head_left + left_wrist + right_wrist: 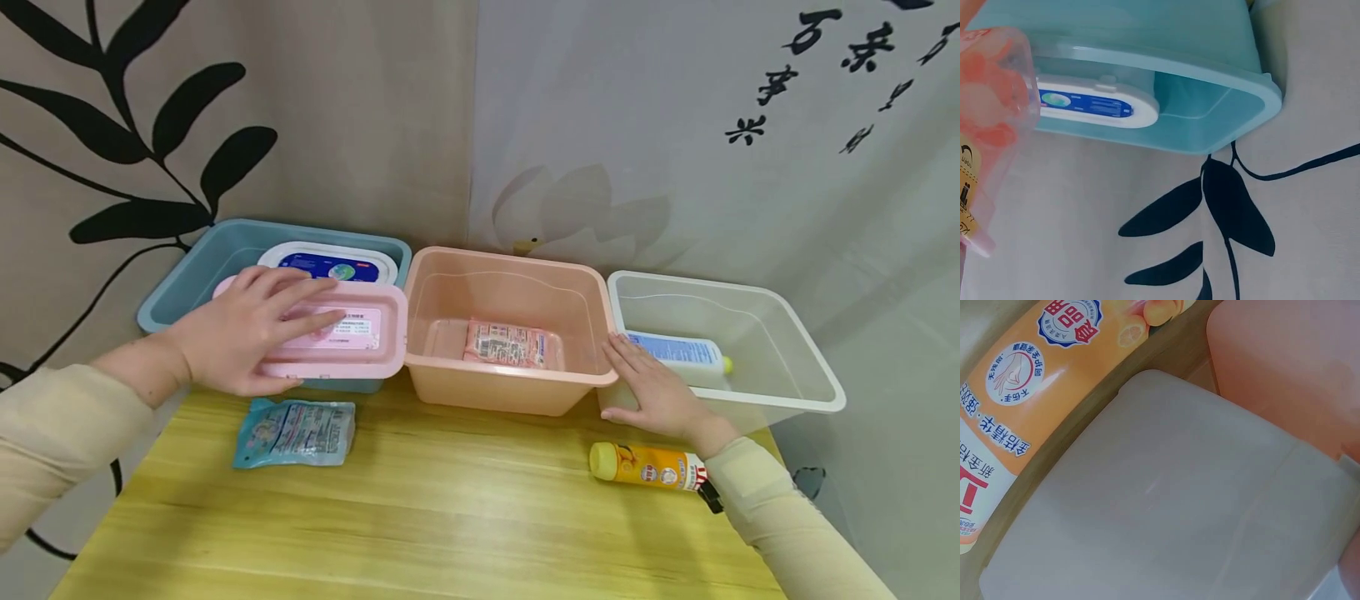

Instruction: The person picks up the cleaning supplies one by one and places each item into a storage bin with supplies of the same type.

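Near: table (450,525), left and right edges seen, front edge cut off by the head view. Open stretch of wood between blue pouch (295,433), left, and orange bottle (652,467), right. Bottle on its side, yellow cap leftward, other end behind the right sleeve; right wrist view adds the citrus print and hand emblem at close range.

Left hand (243,329) grips the pink box (367,333) over the near side of the blue bin (174,283), fingers spread across the lid, thumb along its near edge. Head view gives lid and label; left wrist view gives the clear side with orange-pink contents, partly cut off.

Right hand (660,387): fingers extended, resting at the near left rim of the white bin (795,354), tips beside the peach bin (510,392). In its own wrist view the hand is a sliver at the edge; bin wall fills most.

Inside: white tub (341,265) in blue, partly hidden by box and hand; pink pack (506,343) on the peach floor, open room around it; white bottle (678,352) lying in white.

Far: curtain (360,125) just behind the bins.
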Demonstrator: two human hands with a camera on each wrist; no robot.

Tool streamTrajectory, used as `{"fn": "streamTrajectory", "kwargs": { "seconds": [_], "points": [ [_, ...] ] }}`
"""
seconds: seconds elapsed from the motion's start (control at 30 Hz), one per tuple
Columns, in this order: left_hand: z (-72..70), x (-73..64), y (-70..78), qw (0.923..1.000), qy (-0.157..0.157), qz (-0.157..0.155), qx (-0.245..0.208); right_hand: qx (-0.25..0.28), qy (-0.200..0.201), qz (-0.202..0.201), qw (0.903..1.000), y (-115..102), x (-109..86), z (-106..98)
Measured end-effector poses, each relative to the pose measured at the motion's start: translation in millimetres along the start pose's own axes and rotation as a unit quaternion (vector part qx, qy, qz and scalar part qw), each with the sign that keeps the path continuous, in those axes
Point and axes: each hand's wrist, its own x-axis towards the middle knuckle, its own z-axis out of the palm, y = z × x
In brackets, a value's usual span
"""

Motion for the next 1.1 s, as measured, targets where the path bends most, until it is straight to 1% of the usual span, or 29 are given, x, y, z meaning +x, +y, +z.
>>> {"fn": "streamTrajectory", "kwargs": {
  "seconds": [0.1, 0.33, 0.57, 0.67, 0.77, 0.9, 0.97, 1.1],
  "points": [
    [-0.1, 1.3, -3.5, 1.0, 0.002, -0.003, -0.001, 0.002, 0.002, -0.002, 1.0, 0.1, 0.2, 0.3],
    [0.1, 6.3, -14.5, 0.9998, 0.016, 0.007, 0.001, -0.001, 0.006, 0.0, 1.0, 0.1, 0.3, 1.2],
    [2.0, 7.6, -25.2, 0.9998, 0.021, 0.004, 0.006, 0.001, 0.004, 0.003, 1.0, -0.6, 0.8, 0.3],
    [2.2, 7.3, -29.6, 0.9998, 0.017, 0.003, 0.011, 0.002, 0.003, 0.005, 1.0, -1.0, 1.0, -0.3],
    [3.7, 6.7, -32.9, 0.9998, 0.006, -0.002, 0.019, 0.0, 0.005, 0.005, 1.0, -1.4, 1.0, -1.0],
    [7.9, 5.5, -35.3, 0.9993, -0.021, -0.021, 0.023, -0.003, 0.009, 0.005, 0.9999, -1.9, 0.5, -1.4],
    [10.3, 5.3, -36.1, 0.9983, -0.039, -0.038, 0.022, -0.002, 0.009, 0.007, 0.9999, -2.1, 0.4, -1.4],
    [12.9, 8.1, -37.6, 0.9936, -0.083, -0.074, 0.022, -0.004, 0.01, 0.006, 0.9999, -2.3, 0.4, -1.6]
  ]
}}
